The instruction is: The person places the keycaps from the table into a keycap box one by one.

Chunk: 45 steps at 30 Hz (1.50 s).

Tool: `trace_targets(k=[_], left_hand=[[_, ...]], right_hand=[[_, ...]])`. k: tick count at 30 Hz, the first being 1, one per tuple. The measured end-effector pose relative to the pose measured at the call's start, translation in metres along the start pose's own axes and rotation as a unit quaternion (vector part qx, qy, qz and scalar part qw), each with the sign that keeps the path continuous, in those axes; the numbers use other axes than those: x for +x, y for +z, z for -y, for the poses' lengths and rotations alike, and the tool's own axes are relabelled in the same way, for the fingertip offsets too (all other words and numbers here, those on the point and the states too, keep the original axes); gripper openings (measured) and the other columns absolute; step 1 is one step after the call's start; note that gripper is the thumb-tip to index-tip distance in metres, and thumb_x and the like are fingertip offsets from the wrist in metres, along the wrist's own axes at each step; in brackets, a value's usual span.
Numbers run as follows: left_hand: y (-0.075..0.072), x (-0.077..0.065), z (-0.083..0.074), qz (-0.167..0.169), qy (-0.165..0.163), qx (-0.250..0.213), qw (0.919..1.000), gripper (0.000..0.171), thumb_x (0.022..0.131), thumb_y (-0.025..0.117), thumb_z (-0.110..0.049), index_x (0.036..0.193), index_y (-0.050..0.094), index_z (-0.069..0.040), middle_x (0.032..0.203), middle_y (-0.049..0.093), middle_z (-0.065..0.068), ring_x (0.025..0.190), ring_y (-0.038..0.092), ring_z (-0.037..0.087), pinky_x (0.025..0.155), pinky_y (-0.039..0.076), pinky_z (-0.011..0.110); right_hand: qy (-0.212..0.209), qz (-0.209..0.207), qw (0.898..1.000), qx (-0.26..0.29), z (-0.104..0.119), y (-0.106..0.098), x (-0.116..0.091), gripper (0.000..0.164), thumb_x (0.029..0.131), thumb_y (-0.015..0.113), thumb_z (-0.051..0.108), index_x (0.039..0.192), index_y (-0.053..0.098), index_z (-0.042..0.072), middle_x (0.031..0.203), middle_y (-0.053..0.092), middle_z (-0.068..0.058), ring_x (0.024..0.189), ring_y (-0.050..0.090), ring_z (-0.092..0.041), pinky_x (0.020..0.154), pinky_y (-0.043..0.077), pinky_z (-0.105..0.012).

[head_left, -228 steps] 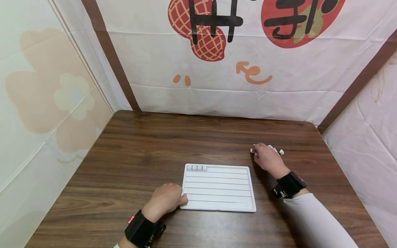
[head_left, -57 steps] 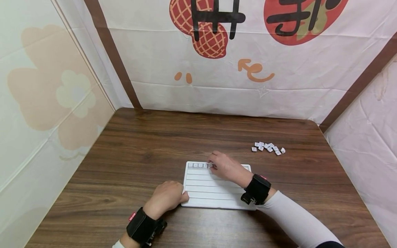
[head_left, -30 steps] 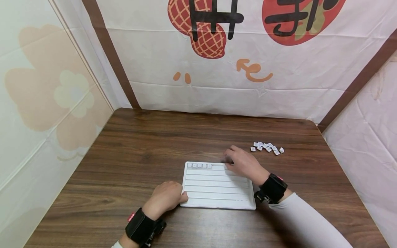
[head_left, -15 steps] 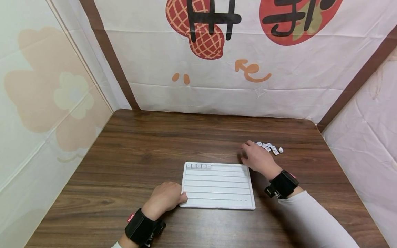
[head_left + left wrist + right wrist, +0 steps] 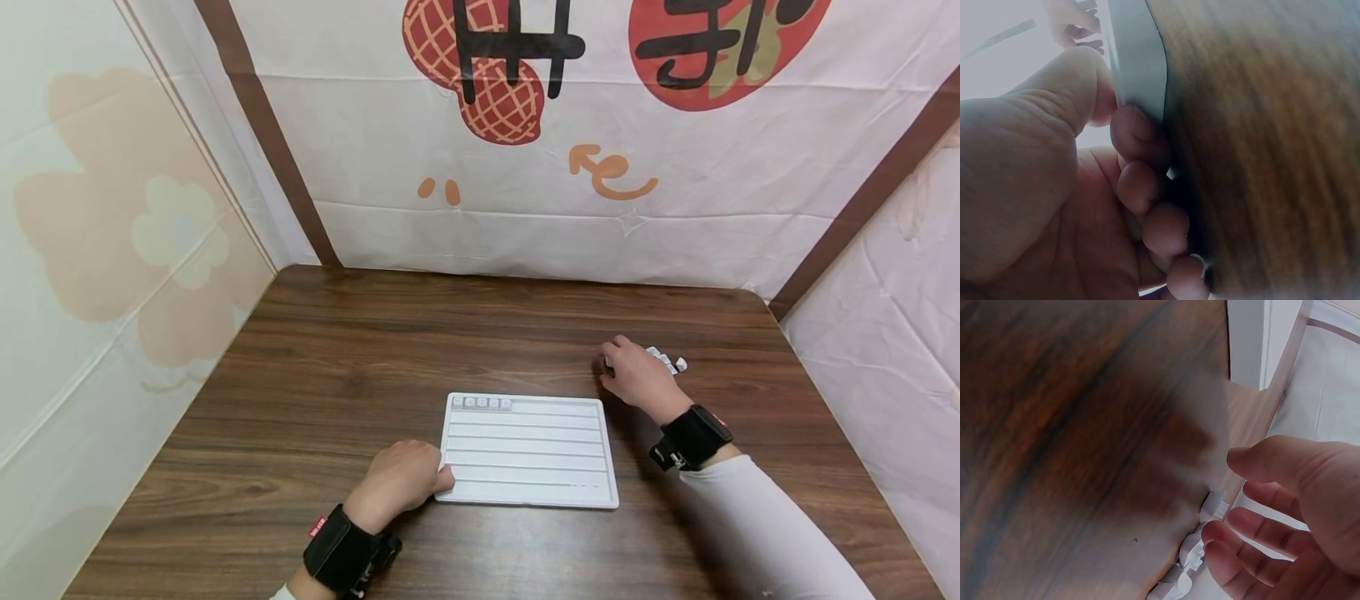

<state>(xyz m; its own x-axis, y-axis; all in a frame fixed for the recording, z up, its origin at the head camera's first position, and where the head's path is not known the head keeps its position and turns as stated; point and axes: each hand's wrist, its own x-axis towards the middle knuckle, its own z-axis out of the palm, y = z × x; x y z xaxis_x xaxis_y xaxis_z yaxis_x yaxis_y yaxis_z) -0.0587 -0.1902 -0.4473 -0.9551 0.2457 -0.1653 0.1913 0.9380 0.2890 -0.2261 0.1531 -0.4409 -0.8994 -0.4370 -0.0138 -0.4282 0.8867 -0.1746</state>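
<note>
Dark brown wood-grain tabletop (image 5: 352, 350) stretches across the lower part of the head view. On it, near the front and left of centre, the person's left hand (image 5: 405, 477) pinches the left edge of a flat white tray (image 5: 528, 454) close to its near corner, thumb on top; the left wrist view shows the other fingers curled in along the side. To the right and farther back, the right hand (image 5: 637, 373) reaches over small loose white tiles (image 5: 660, 357), its thumb apart from slightly bent, loosely spread fingers, with nothing visibly gripped between them. In the right wrist view, several tiles sit right by the fingertips, but whether they touch cannot be told. Each wrist wears a black strapped band, and a white sleeve (image 5: 772, 517) covers the right forearm. Between the hands, the tray lies flat, marked by horizontal ridges that divide it into rows; five tiles in a line (image 5: 482, 403) fill the left end of its farthest row. Beyond the table hangs a white cloth backdrop (image 5: 360, 142) printed with red peanuts, black lettering and brown stripes, while a large pale flower decorates the panel at left.
</note>
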Motion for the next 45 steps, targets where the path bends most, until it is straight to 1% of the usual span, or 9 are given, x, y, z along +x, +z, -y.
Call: trace_targets(k=[4,7,13,20,25,30,34,40,45], left_hand=[[0.0,0.0,0.0,0.0,0.0,-0.001,1.0,0.034,0.081,0.06,-0.019,0.054,0.039,-0.015,0.06,0.045,0.001,0.058,0.038,0.02,0.052,0.035,0.037],[0.001,0.0,0.001,0.001,0.0,-0.002,1.0,0.035,0.081,0.059,-0.019,0.054,0.038,-0.016,0.061,0.045,0.001,0.058,0.039,0.02,0.052,0.036,0.037],[0.0,0.0,0.001,0.009,-0.005,-0.001,1.0,0.034,0.082,0.059,-0.02,0.054,0.04,-0.015,0.062,0.047,0.002,0.059,0.041,0.02,0.054,0.038,0.038],[0.001,0.0,0.001,0.009,-0.007,-0.003,0.9999,0.033,0.081,0.06,-0.02,0.054,0.04,-0.015,0.062,0.047,0.002,0.058,0.039,0.02,0.053,0.037,0.037],[0.001,0.0,0.001,0.008,-0.006,-0.003,0.9999,0.034,0.081,0.06,-0.02,0.055,0.041,-0.015,0.062,0.046,0.002,0.059,0.039,0.02,0.053,0.037,0.037],[0.0,-0.001,0.0,0.012,-0.011,-0.006,0.9999,0.034,0.082,0.061,-0.02,0.055,0.042,-0.014,0.062,0.047,0.002,0.059,0.04,0.02,0.054,0.037,0.037],[0.0,-0.001,-0.001,0.012,-0.011,-0.005,0.9999,0.034,0.082,0.061,-0.021,0.055,0.042,-0.013,0.062,0.047,0.003,0.059,0.041,0.021,0.054,0.037,0.037],[0.0,-0.001,-0.001,0.009,-0.011,-0.008,0.9999,0.034,0.082,0.061,-0.021,0.055,0.042,-0.014,0.062,0.047,0.002,0.058,0.041,0.021,0.053,0.037,0.038],[0.0,-0.001,-0.001,0.012,-0.013,-0.008,0.9998,0.035,0.083,0.061,-0.02,0.055,0.04,-0.014,0.061,0.045,0.002,0.058,0.038,0.02,0.053,0.034,0.036]], right_hand=[[0.014,0.013,1.0,0.006,-0.001,0.0,0.003,0.045,0.089,0.071,0.014,0.131,0.06,0.001,0.121,0.058,-0.018,0.094,0.065,-0.03,0.073,0.054,-0.043],[0.016,0.017,1.0,0.004,-0.002,0.0,0.005,0.045,0.09,0.071,0.013,0.131,0.06,0.0,0.122,0.058,-0.019,0.097,0.065,-0.031,0.076,0.054,-0.044],[0.005,0.013,1.0,-0.006,-0.006,0.0,0.007,0.041,0.09,0.07,0.012,0.128,0.062,-0.002,0.12,0.058,-0.021,0.096,0.066,-0.034,0.077,0.054,-0.046],[0.018,0.027,0.999,-0.003,-0.007,0.0,0.011,0.04,0.092,0.068,0.013,0.129,0.062,0.0,0.124,0.057,-0.021,0.097,0.066,-0.034,0.078,0.054,-0.047],[0.017,0.027,0.999,0.0,-0.008,0.0,0.013,0.039,0.092,0.066,0.012,0.128,0.063,0.0,0.121,0.058,-0.02,0.097,0.065,-0.033,0.078,0.054,-0.047],[0.017,0.026,1.0,0.002,-0.008,0.001,0.014,0.035,0.092,0.065,0.011,0.125,0.064,0.0,0.118,0.059,-0.019,0.095,0.065,-0.032,0.077,0.053,-0.046],[0.013,0.018,1.0,0.002,-0.01,0.003,0.014,0.029,0.092,0.065,0.008,0.12,0.066,0.001,0.115,0.06,-0.018,0.093,0.065,-0.031,0.075,0.054,-0.045],[0.004,-0.007,1.0,0.004,-0.011,0.006,0.014,0.02,0.09,0.066,0.007,0.109,0.068,0.002,0.106,0.061,-0.016,0.087,0.066,-0.032,0.072,0.054,-0.045],[-0.012,-0.031,0.999,0.018,-0.011,0.006,0.015,0.017,0.089,0.066,0.004,0.105,0.067,0.0,0.102,0.06,-0.017,0.081,0.065,-0.03,0.069,0.054,-0.043]])
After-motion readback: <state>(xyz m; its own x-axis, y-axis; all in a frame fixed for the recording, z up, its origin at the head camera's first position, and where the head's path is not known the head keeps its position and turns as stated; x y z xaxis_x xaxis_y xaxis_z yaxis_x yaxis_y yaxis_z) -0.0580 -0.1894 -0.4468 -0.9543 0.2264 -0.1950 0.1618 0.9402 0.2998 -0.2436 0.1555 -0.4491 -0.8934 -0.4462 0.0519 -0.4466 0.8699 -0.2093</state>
